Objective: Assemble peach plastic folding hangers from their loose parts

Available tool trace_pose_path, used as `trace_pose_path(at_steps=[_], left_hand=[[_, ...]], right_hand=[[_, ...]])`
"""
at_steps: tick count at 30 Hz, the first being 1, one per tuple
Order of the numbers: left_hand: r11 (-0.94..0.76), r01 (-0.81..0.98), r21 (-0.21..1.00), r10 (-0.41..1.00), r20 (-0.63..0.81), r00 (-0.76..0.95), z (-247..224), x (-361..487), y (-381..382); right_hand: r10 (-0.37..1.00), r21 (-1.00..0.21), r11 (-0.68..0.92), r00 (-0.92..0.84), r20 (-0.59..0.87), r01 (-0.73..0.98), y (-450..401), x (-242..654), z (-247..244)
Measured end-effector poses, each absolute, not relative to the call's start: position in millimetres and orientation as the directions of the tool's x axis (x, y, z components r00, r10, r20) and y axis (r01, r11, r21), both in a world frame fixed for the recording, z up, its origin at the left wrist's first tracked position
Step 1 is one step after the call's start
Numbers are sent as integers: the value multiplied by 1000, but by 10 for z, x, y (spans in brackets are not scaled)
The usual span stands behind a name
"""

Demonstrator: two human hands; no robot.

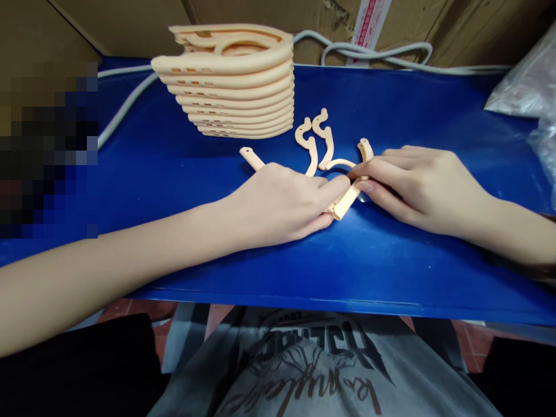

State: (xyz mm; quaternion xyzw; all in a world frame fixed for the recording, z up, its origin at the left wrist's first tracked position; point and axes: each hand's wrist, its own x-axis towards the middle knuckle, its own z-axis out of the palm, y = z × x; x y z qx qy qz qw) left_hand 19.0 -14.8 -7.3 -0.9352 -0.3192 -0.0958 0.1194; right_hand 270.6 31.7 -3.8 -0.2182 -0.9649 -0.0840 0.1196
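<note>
My left hand (299, 202) and my right hand (417, 185) meet over the blue table. Between their fingertips is a cream plastic hanger piece (346, 202), its flat end pointing down toward me. Both hands pinch it, and the fingers hide much of its middle. Another cream arm (252, 157) sticks out behind my left hand; whether it joins the held piece is hidden. A curved end with a hole (365, 149) rises beside my right fingers. Just beyond my hands lie two loose hanger hooks (324, 139), the nearer one partly covered by my left hand.
A stack of cream plastic hangers (230, 75) stands at the back left of the blue table (391, 260). White cable (377, 55) runs along the back by cardboard (260, 11). Clear plastic bags (525, 87) lie at the right. The table's front edge is close to my body.
</note>
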Motion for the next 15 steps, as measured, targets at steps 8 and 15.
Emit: trace_pose_path(at_steps=[8, 15], left_hand=[[-773, 617, -149, 574, 247, 780, -73, 195, -151], [-768, 621, -157, 583, 229, 779, -60, 191, -152]], right_hand=[[421, 85, 886, -869, 260, 455, 322, 2718, -44], [373, 150, 893, -885, 277, 424, 316, 2701, -34]])
